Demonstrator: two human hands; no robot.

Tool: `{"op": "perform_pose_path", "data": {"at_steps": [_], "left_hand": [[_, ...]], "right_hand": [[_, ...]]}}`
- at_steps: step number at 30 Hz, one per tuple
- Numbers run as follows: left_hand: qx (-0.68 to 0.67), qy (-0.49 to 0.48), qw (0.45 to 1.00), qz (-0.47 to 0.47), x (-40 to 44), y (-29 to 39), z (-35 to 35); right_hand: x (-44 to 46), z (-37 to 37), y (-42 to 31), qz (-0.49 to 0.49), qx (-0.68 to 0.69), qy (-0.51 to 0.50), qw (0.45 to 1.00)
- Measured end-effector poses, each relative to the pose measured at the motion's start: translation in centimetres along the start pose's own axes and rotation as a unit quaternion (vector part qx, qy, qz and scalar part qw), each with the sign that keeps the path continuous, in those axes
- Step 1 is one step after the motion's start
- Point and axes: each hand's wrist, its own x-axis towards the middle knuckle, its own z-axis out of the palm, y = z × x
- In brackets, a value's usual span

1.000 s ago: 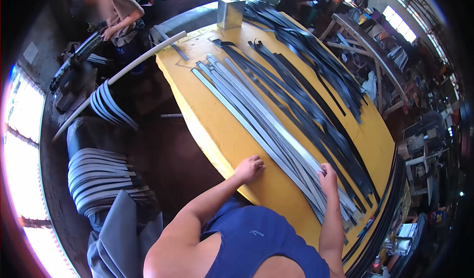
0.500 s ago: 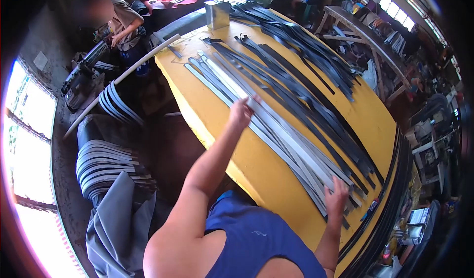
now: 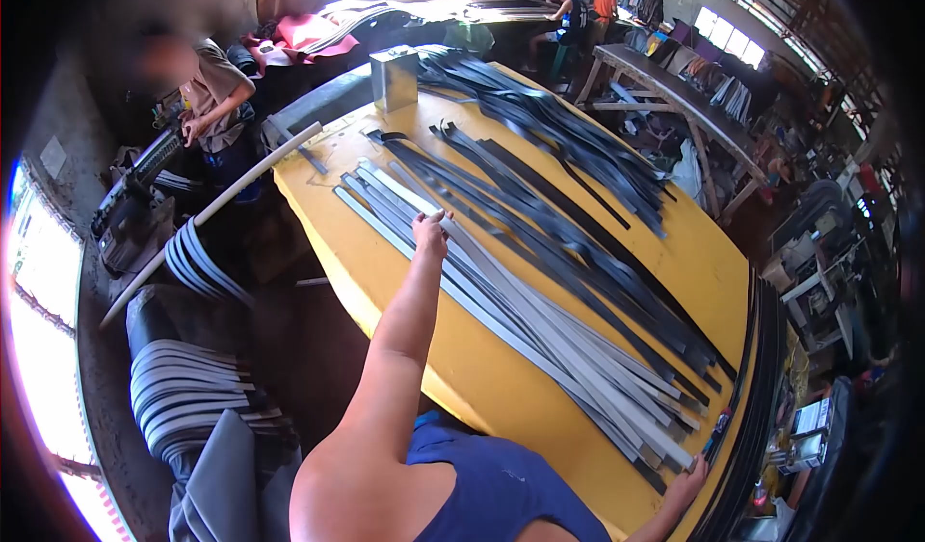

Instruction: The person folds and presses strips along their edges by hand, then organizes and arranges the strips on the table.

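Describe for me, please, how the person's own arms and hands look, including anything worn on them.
The left hand and right hand are ungloved. The left arm is bare from shoulder to wrist, with no sleeve, cable or band visible; only part of the right forearm shows, also uncovered. The person wears a dark blue sleeveless top.

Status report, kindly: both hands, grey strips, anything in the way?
Left hand at grey strips, toward far end; right hand at near end. Strips lie on yellow table, near ends fanned. Black strips alongside; no obstruction seen at either hand.
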Motion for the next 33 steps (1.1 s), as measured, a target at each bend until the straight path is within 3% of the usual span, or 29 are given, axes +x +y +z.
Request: {"op": "perform_pose_path", "data": {"at_steps": [6, 9, 15, 18, 21, 22, 23, 25, 27, 28, 29, 31, 33], "left_hand": [[0.03, 0.003, 0.998, 0.055, 11.5, 4.6, -3.8], [0.041, 0.002, 0.996, 0.077, 12.0, 9.7, -5.8], [0.197, 0.024, 0.975, 0.098, 11.1, 16.8, -13.9], [0.274, 0.047, 0.958, 0.077, 10.0, 17.8, -15.7], [0.354, 0.071, 0.927, 0.105, 10.8, 18.3, -17.0], [0.385, 0.074, 0.912, 0.122, 11.4, 18.6, -17.6], [0.52, 0.094, 0.84, 0.123, 12.0, 19.4, -18.2], [0.734, 0.197, 0.562, 0.327, 13.6, 18.9, -20.0], [0.715, 0.165, 0.587, 0.342, 10.4, 20.6, -17.5], [0.733, 0.142, 0.551, 0.373, 10.8, 19.8, -18.3], [0.759, 0.105, 0.542, 0.345, 8.8, 19.2, -17.0], [0.785, 0.01, 0.5, 0.366, 6.1, 15.5, -16.8], [0.79, -0.131, 0.496, 0.335, 0.7, 10.8, -15.7]], "right_hand": [[-2.6, 3.9, -2.9, 0.116, -0.132, -0.033, 0.984], [-4.5, 3.4, -2.6, 0.131, -0.193, -0.053, 0.971], [-9.2, 0.2, -0.3, 0.176, -0.262, -0.075, 0.946], [-9.2, 1.7, 0.9, 0.211, -0.363, -0.157, 0.894], [-10.4, 5.1, 0.2, 0.26, -0.455, -0.16, 0.837], [-9.9, 5.9, 0.2, 0.35, -0.471, -0.208, 0.783], [-9.6, 6.2, 0.2, 0.35, -0.471, -0.201, 0.785], [-9.2, 6.5, 0.1, 0.351, -0.47, -0.186, 0.788], [-9.1, 8.3, 1.0, 0.276, -0.404, -0.105, 0.866], [-8.7, 8.7, 0.2, 0.278, -0.358, -0.105, 0.885], [-6.6, 9.4, -4.0, 0.279, -0.311, -0.104, 0.902], [-6.4, 12.3, -3.7, 0.136, -0.331, -0.044, 0.933], [-5.4, 14.4, -4.9, 0.053, -0.284, -0.011, 0.957]]}}
